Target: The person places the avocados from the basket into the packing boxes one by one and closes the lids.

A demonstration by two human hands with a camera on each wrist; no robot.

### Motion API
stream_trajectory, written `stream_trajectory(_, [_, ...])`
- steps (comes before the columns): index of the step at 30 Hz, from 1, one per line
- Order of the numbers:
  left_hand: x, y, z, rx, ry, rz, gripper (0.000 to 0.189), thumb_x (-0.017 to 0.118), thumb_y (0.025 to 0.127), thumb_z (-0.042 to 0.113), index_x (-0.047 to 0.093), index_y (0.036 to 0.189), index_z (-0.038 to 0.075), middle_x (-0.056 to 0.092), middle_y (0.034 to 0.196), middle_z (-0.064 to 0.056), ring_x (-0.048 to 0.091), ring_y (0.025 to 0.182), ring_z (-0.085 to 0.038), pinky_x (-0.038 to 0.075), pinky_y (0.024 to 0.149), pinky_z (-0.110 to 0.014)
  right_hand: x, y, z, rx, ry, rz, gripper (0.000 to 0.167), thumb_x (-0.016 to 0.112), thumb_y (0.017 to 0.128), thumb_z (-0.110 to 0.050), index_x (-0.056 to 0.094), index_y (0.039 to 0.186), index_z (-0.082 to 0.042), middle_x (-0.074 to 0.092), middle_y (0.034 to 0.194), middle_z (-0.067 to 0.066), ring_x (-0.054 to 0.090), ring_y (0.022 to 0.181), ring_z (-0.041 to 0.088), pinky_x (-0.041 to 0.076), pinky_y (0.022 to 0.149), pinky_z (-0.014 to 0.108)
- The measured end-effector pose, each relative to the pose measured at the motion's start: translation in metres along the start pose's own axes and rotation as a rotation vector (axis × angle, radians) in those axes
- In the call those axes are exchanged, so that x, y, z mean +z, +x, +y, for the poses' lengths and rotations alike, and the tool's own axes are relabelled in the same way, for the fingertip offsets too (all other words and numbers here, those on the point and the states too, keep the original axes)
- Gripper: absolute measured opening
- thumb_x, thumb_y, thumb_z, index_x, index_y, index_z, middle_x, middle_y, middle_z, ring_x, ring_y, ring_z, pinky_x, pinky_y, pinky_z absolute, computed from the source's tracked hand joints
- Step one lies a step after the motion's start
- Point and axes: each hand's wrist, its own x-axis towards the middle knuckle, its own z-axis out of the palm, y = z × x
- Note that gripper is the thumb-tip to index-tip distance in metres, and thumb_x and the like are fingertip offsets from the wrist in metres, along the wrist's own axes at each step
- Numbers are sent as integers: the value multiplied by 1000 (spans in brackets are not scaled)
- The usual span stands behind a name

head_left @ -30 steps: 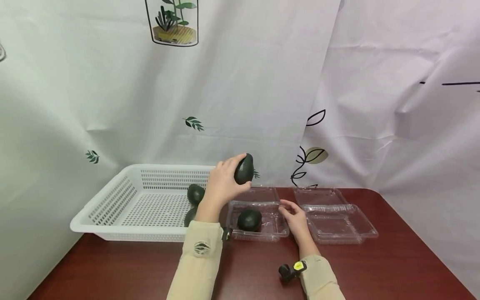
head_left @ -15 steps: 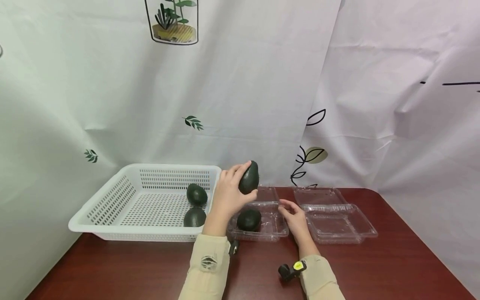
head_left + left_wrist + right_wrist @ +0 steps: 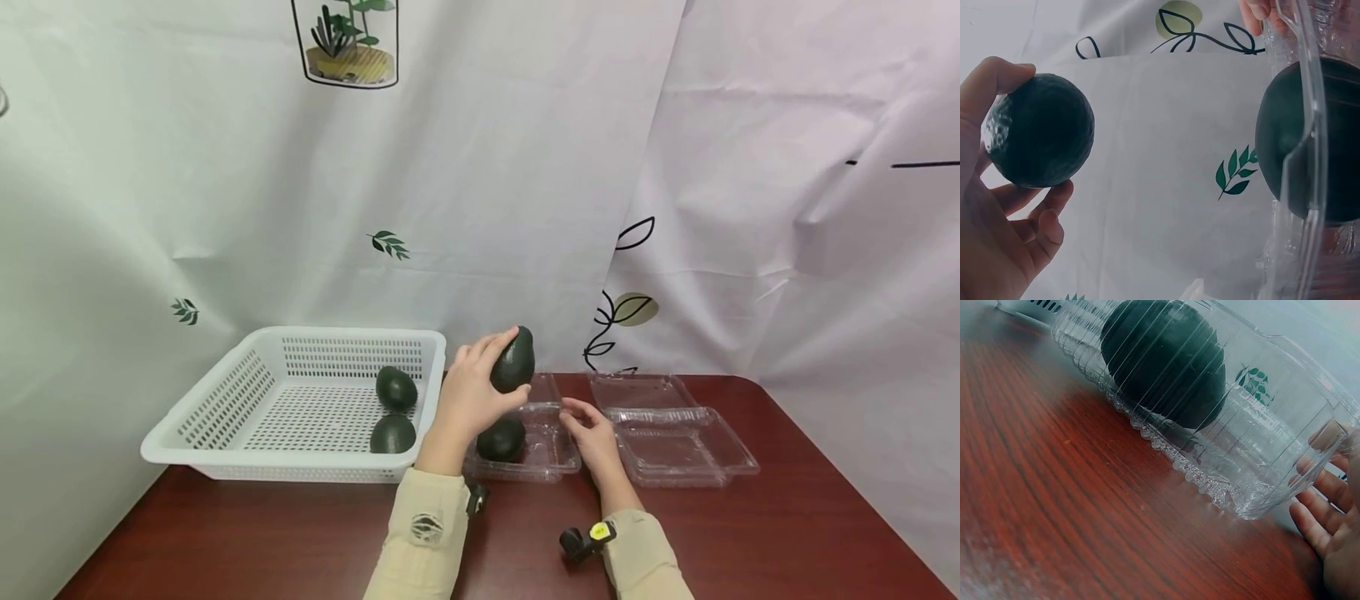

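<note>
My left hand (image 3: 472, 390) grips a dark green avocado (image 3: 514, 360), held upright above the left clear plastic clamshell container (image 3: 551, 462). In the left wrist view, the thumb and fingers curl round this avocado (image 3: 1041, 131). Inside that opened container, a second avocado (image 3: 501, 438) lies in the left part, partly hidden by my left hand in the head view. At the container's right rim, my right hand (image 3: 596, 437) pinches the edge between thumb and fingers. The right wrist view has the fingers (image 3: 1319, 515) against the outside of the clear wall.
Left of the container stands a white plastic basket (image 3: 285, 458) with two avocados (image 3: 396, 389) at its right end. Another opened clear clamshell container (image 3: 667, 454) lies to the right on the dark red wooden table (image 3: 300, 533). A white printed cloth (image 3: 487, 167) hangs behind.
My left hand has moved right and slightly down with its avocado, from near the basket's edge to over the left container. The right hand keeps its place at the rim.
</note>
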Motion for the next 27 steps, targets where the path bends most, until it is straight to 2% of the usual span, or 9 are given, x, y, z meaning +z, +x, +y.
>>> stream_trajectory(9, [4, 0, 2, 44, -20, -20, 72, 73, 70, 35, 45, 136, 27, 53, 127, 0, 49, 106, -26, 47, 78, -42, 1, 1, 0, -3, -14, -7, 31, 66, 86, -13, 63, 115, -3, 64, 103, 12, 54, 87, 12, 44, 70, 20])
stream_trajectory(19, [9, 1, 7, -3, 3, -135, 74, 71, 73, 40, 41, 140, 28, 51, 131, -2, 51, 107, -26, 46, 80, -44, -1, 1, -2, 24, -34, -14, 32, 64, 87, -16, 62, 117, -6, 62, 106, 11, 52, 92, 17, 44, 72, 23])
stream_trajectory(27, [14, 0, 10, -7, 21, -154, 75, 70, 74, 44, 40, 141, 28, 53, 130, -2, 52, 109, -27, 43, 85, -47, -1, 2, -3, 13, -27, -18, 32, 66, 87, -16, 63, 116, -4, 62, 104, 10, 53, 90, 13, 44, 71, 22])
